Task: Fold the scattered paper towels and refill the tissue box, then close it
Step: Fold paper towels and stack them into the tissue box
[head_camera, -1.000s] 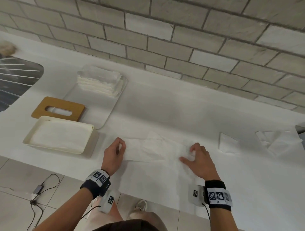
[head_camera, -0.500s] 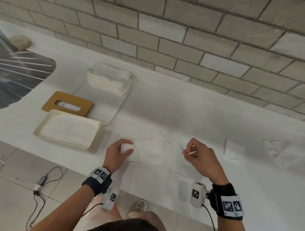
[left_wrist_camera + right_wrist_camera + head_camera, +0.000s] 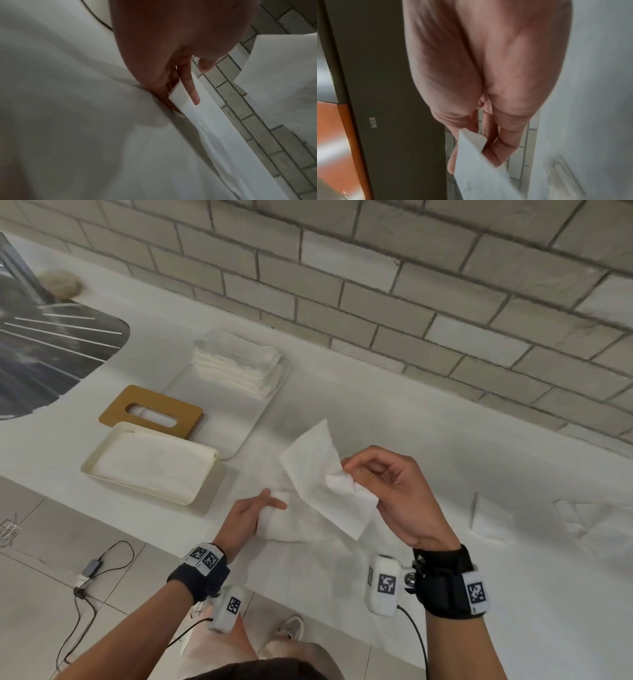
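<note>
Two hands on one paper towel [image 3: 325, 484] at the counter's [image 3: 428, 440] near edge.

Right hand [image 3: 394, 494] pinches one end, lifted off the counter; left hand [image 3: 250, 513] pinches the other end low on the surface, thumb over it. In the left wrist view the fingers [image 3: 192, 88] clamp a folded edge, the rest blurred. Left of them sits the open tissue box [image 3: 102, 460], towels inside, its wooden lid [image 3: 150, 409] partly hidden behind. More loose towels [image 3: 592, 522] lie right, cut off.

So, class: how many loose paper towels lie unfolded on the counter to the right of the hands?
2: a small one beside the right hand, a crumpled one at the edge. More may be hidden.
</note>
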{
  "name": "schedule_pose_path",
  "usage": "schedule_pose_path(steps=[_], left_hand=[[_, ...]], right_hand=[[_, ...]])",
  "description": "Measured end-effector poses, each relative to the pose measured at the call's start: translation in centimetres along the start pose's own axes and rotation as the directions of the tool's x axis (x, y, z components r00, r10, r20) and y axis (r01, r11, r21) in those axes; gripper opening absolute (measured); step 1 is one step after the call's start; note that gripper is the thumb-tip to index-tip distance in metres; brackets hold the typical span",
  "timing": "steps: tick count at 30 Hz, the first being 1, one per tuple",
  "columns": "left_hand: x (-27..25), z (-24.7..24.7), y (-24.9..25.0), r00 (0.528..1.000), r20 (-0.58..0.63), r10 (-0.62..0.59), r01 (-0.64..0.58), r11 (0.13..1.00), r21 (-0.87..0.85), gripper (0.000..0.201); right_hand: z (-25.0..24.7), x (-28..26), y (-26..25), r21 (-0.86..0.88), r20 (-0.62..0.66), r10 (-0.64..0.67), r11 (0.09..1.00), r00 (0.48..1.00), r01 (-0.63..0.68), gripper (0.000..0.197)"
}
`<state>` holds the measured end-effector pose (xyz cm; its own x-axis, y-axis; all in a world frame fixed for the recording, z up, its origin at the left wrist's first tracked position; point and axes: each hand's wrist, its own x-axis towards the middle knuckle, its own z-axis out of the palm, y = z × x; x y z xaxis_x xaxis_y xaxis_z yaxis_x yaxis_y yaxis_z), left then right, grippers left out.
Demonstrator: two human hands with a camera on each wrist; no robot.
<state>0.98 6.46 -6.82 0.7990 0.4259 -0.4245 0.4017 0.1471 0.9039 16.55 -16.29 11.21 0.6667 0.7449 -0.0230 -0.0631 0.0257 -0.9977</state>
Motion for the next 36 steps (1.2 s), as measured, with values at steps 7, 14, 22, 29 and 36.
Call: schedule_pose_path(steps=[7, 14, 22, 29, 36], left_hand=[[-0.7, 0.0, 1.3, 0.979, 0.107, -0.176, 0.203, 0.912, -0.355, 0.087], [0.8, -0.7, -1.7, 0.988, -0.127, -0.089, 0.093, 0.995, 0.027, 0.071], [1.2, -1.2, -1.5, 0.978, -0.150, -0.148, 0.141, 0.988, -0.056, 0.062], [0.9, -1.5, 0.1, 0.967, -0.206, -0.152, 0.148, 0.988, -0.032, 0.061], [0.7, -0.7, 2.2, 0.976, -0.155, -0.153, 0.178, 0.971, 0.161, 0.055]], right_hand=[[-1.2, 3.7, 10.5, -0.266, 0.094, 0.234, 0.943, 0.968, -0.202, 0.013], [1.8, 2.3, 14.1, -0.674, -0.227, 0.052, 0.713, 0.973, -0.195, 0.023], [10.8, -3.3, 13.8, -0.976, 0.132, -0.096, 0.160, 0.987, 0.146, 0.066], [8.2, -1.7, 13.5, -0.992, 0.033, -0.140, 0.120, 0.990, 0.050, 0.028], [13.0, -0.4, 14.4, -0.982, -0.055, 0.009, 0.180, 0.998, -0.056, 0.058]])
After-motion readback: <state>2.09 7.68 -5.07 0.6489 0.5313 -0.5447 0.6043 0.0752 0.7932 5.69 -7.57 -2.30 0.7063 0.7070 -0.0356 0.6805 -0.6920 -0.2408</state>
